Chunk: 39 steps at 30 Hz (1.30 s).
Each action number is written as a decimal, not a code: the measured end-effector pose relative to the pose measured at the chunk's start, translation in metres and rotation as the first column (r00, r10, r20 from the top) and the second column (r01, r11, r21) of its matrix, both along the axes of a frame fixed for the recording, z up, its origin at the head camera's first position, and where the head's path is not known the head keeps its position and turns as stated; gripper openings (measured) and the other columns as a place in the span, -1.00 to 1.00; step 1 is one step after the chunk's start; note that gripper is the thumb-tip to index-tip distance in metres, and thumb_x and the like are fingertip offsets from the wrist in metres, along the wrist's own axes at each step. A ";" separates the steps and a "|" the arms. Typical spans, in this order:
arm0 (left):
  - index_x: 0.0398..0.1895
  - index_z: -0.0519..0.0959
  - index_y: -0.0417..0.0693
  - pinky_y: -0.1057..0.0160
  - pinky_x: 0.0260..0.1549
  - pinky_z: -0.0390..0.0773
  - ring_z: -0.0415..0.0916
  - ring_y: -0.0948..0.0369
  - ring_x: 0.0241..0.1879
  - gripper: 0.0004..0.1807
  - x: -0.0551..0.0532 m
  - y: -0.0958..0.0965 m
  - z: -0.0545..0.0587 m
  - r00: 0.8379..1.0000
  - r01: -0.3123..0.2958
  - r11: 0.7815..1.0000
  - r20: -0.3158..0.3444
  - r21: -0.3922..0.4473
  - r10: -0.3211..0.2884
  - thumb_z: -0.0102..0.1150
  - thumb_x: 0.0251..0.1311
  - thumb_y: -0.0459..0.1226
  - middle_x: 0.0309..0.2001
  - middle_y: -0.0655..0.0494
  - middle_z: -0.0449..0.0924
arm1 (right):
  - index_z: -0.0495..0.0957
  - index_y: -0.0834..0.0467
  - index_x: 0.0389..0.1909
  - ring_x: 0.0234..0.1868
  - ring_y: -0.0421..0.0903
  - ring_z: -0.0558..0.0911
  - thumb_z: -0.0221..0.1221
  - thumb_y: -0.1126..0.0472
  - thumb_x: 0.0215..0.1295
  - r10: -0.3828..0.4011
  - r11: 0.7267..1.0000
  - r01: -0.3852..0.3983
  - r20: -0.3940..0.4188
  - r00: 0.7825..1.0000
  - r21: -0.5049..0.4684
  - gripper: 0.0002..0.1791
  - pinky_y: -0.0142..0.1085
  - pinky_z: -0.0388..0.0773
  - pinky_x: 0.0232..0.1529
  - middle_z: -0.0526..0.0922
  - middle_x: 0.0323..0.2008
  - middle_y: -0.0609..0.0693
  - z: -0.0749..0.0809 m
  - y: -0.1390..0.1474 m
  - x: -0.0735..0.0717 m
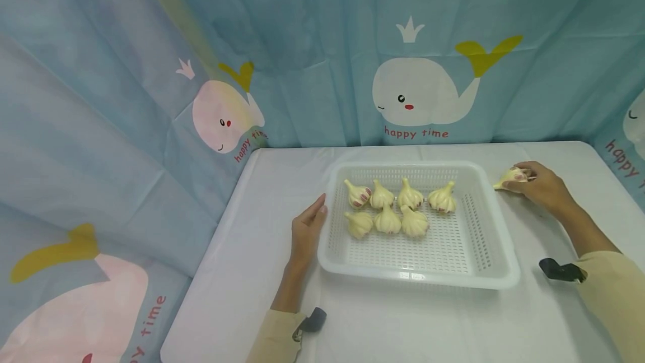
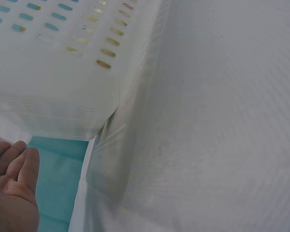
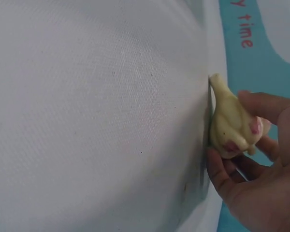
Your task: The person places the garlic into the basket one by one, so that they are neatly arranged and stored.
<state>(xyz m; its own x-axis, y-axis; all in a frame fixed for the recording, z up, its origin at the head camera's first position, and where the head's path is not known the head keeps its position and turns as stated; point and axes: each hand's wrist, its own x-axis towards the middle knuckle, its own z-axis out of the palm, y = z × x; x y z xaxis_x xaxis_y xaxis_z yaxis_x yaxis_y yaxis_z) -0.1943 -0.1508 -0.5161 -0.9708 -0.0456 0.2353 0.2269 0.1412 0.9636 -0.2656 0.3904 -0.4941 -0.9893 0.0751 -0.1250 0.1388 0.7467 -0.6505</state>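
In the head view, several pale garlic bulbs [image 1: 387, 220] lie in two rows inside a white perforated plastic basket [image 1: 418, 280]. My right hand [image 1: 546, 186] is off the basket's right side and grips another garlic bulb [image 1: 515, 177] between thumb and fingers. The right wrist view shows that bulb [image 3: 232, 123] with reddish patches, its stem pointing away from the palm, close to the tabletop. My left hand [image 1: 305, 234] is beside the basket's left rim with fingers extended, at or touching it; contact is unclear. In the left wrist view, the left hand's [image 2: 14, 186] fingers are relaxed near the basket wall [image 2: 48, 92].
A white cloth-covered table [image 1: 252, 228] carries the basket. Blue curtains [image 1: 322, 71] printed with whales stand behind the table and along its left and right sides. Dark straps [image 1: 313, 320] sit at both wrists.
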 end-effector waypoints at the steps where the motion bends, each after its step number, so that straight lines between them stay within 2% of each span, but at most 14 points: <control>1: 0.42 0.55 -0.10 0.26 0.40 0.50 0.40 0.13 0.50 -0.53 0.000 0.000 0.000 1.000 -0.001 1.000 0.002 0.001 0.001 0.17 0.58 -0.11 0.46 0.09 0.50 | 0.09 0.43 0.55 0.22 0.54 0.37 0.17 -0.23 0.52 -0.003 1.000 0.003 0.004 1.000 -0.002 -0.03 0.44 0.42 0.07 0.25 0.34 0.62 0.001 0.000 0.001; 4: 0.43 0.55 -0.10 0.27 0.41 0.49 0.39 0.12 0.51 -0.52 0.000 0.000 0.000 1.000 0.002 1.000 0.008 0.013 -0.002 0.16 0.59 -0.10 0.47 0.09 0.50 | 0.05 0.46 0.54 0.24 0.56 0.35 0.18 -0.24 0.51 -0.013 1.000 0.013 0.009 1.000 -0.003 0.01 0.49 0.39 0.11 0.23 0.35 0.64 0.002 0.000 0.004; 8: 0.43 0.54 -0.10 0.30 0.40 0.48 0.39 0.13 0.51 -0.52 0.001 0.000 0.000 1.000 0.005 1.000 0.009 0.020 -0.005 0.15 0.59 -0.09 0.48 0.09 0.49 | -0.01 0.41 0.61 0.31 0.62 0.29 0.15 -0.25 0.53 -0.005 1.000 0.005 0.013 1.000 -0.015 0.02 0.55 0.34 0.18 0.17 0.40 0.68 0.003 -0.002 0.006; 12: 0.44 0.53 -0.11 0.32 0.40 0.48 0.39 0.14 0.51 -0.51 0.001 0.000 0.000 1.000 0.011 1.000 0.007 0.019 -0.011 0.15 0.59 -0.09 0.48 0.09 0.48 | 0.02 0.40 0.61 0.36 0.64 0.24 0.17 -0.21 0.53 -0.003 1.000 0.004 0.024 1.000 -0.019 -0.01 0.60 0.30 0.23 0.14 0.44 0.68 0.003 -0.002 0.009; 19: 0.44 0.53 -0.11 0.28 0.40 0.48 0.38 0.11 0.51 -0.51 0.001 0.000 0.000 1.000 0.012 1.000 0.008 0.017 -0.012 0.14 0.60 -0.08 0.49 0.07 0.47 | 0.01 0.48 0.55 0.35 0.58 0.27 0.31 -0.09 0.46 -0.045 0.997 0.045 0.004 0.999 -0.056 0.02 0.52 0.38 0.27 0.16 0.42 0.64 0.003 -0.004 0.015; 26: 0.44 0.54 -0.08 0.31 0.40 0.49 0.39 0.17 0.50 -0.49 0.000 0.000 -0.001 1.000 0.007 1.000 0.012 0.013 -0.007 0.16 0.58 -0.04 0.47 0.14 0.49 | 0.07 0.42 0.58 0.34 0.59 0.30 0.27 -0.17 0.48 -0.059 0.997 0.059 -0.004 0.998 -0.042 0.01 0.55 0.40 0.26 0.19 0.43 0.65 0.008 -0.010 0.022; 31: 0.43 0.54 -0.10 0.30 0.40 0.49 0.39 0.16 0.50 -0.51 0.000 0.000 -0.001 1.000 0.008 1.000 0.001 0.009 -0.008 0.15 0.59 -0.07 0.47 0.11 0.49 | 0.05 0.44 0.57 0.29 0.57 0.33 0.23 -0.23 0.48 -0.065 0.996 0.063 -0.019 0.998 -0.066 0.03 0.56 0.42 0.25 0.20 0.42 0.62 0.010 -0.010 0.028; 39: 0.43 0.55 -0.11 0.30 0.39 0.49 0.42 0.16 0.49 -0.52 0.000 -0.001 0.000 1.000 0.003 1.000 -0.005 0.009 -0.003 0.16 0.59 -0.10 0.45 0.11 0.52 | 0.09 0.43 0.58 0.29 0.54 0.32 0.15 -0.19 0.55 -0.053 0.994 0.047 -0.062 0.997 -0.102 -0.06 0.54 0.43 0.20 0.21 0.44 0.60 0.020 -0.015 0.035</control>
